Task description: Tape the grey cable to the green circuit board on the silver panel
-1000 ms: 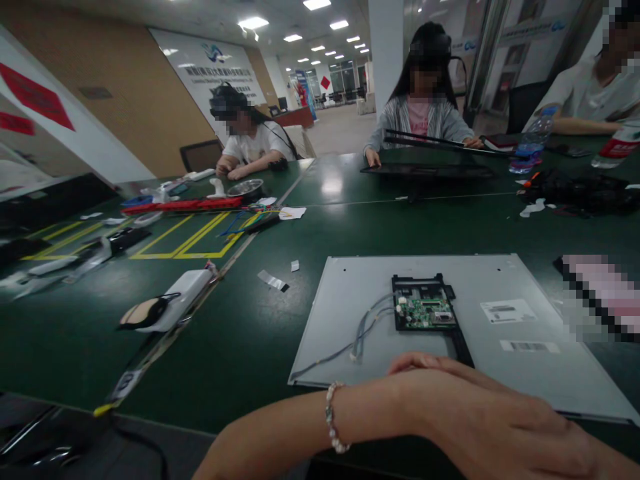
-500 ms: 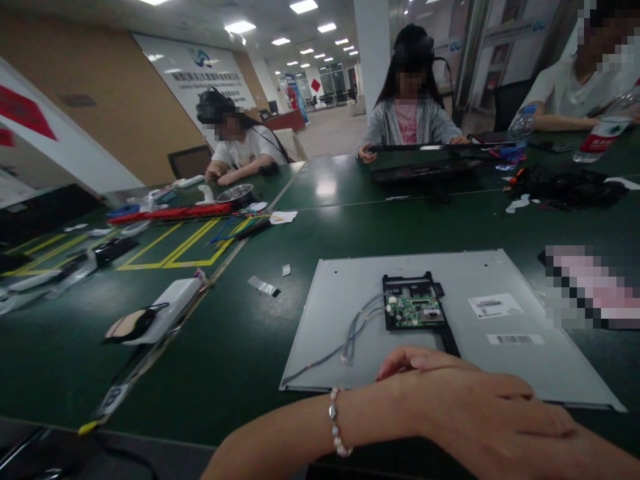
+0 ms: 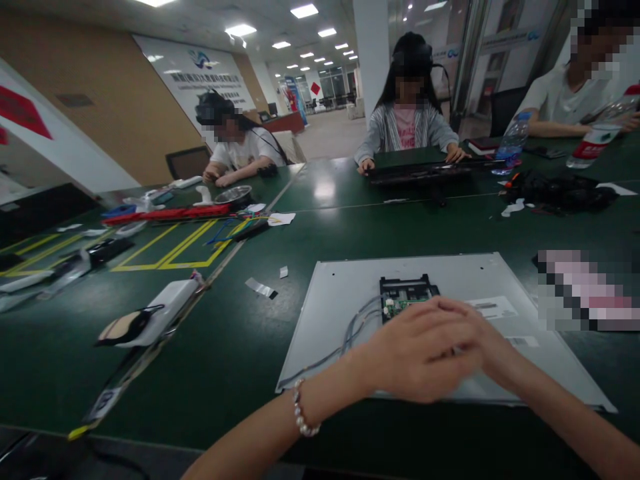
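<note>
A grey metal back panel (image 3: 330, 293) lies flat on the green table (image 3: 240, 360) in front of me. In its middle sits a black frame with a green circuit board (image 3: 400, 297), and grey cables (image 3: 350, 328) run from it to the left. My left hand (image 3: 415, 353), with a pearl bracelet (image 3: 303, 417) on the wrist, reaches across the panel with its fingers stretched out, covering the board's near part. My right hand (image 3: 493, 347) comes in from the lower right and meets it there. The left hand hides the right hand's fingers. White labels (image 3: 493, 307) sit just beyond the hands.
A white device with a black strap (image 3: 150, 313) and scraps of tape (image 3: 260, 287) lie to the left. Yellow floor-style markings (image 3: 170, 247) and a red bar (image 3: 170, 213) are further off. A pixelated pink object (image 3: 585, 290) is at right. Three people sit across; one handles a black panel (image 3: 420, 173).
Both hands have moved forward from the panel's near edge to over the circuit board. The person across has lowered the black panel flat onto the table.
</note>
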Available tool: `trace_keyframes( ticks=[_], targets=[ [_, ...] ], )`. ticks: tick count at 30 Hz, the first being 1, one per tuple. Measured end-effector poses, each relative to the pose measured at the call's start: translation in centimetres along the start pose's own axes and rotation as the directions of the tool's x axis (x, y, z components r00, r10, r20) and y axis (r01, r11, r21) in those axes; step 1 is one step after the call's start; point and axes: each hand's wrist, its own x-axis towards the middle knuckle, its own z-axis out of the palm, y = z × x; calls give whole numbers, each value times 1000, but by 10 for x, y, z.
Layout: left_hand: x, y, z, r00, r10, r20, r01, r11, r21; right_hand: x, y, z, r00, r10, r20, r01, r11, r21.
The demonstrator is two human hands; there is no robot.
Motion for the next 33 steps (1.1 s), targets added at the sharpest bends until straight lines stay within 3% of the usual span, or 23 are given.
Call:
trace_keyframes(
  ticks=[2,5,8,10,13,17,21,33],
  targets=[
    [-16,-19,-11,964,-265,14,265,964,-36,8,-2,-16,994,-23,-110,11,994,-105],
    [-43,-48,-22,804,-590,76,594,793,-137,17,3,-36,959,-183,-216,73,898,-434],
    [-67,-66,-23,671,-689,273,741,619,-260,21,14,-47,954,-293,-61,179,722,-668],
    [-77,-71,-20,640,-654,403,768,564,-303,22,23,-49,961,-268,61,228,652,-723],
    [-84,-70,-15,655,-583,481,749,586,-310,23,36,-51,973,-176,150,229,633,-740],
    [-84,-65,-11,675,-596,434,732,614,-295,23,43,-55,971,-122,207,236,651,-721],
    [-82,-64,-10,673,-600,433,733,622,-277,21,39,-58,967,-150,205,252,664,-704],
    [-82,-61,-9,728,-558,398,678,670,-302,17,37,-56,972,-110,208,229,643,-731]
  ],
)
